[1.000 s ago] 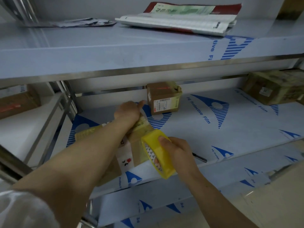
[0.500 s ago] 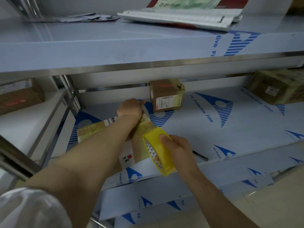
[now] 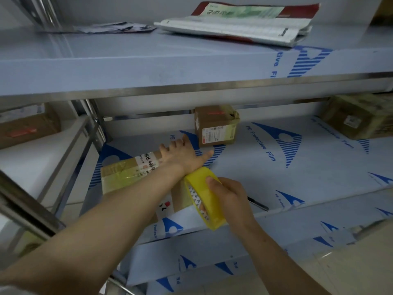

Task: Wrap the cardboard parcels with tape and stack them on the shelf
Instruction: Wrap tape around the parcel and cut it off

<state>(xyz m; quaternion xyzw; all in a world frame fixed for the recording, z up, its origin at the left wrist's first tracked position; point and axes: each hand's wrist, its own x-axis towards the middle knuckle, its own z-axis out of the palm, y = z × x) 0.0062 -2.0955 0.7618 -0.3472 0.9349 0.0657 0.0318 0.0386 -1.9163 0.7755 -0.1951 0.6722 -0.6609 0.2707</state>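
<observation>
Film-covered steel shelf [image 3: 297, 158] bears scattered cardboard parcels [image 3: 215, 125].

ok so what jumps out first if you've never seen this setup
The bright yellow tape roll, gripped in the right hand at the front of the middle shelf. Next, the left hand pressed flat on the taped parcel beside it, and a small labelled box standing at the shelf's back.
</observation>
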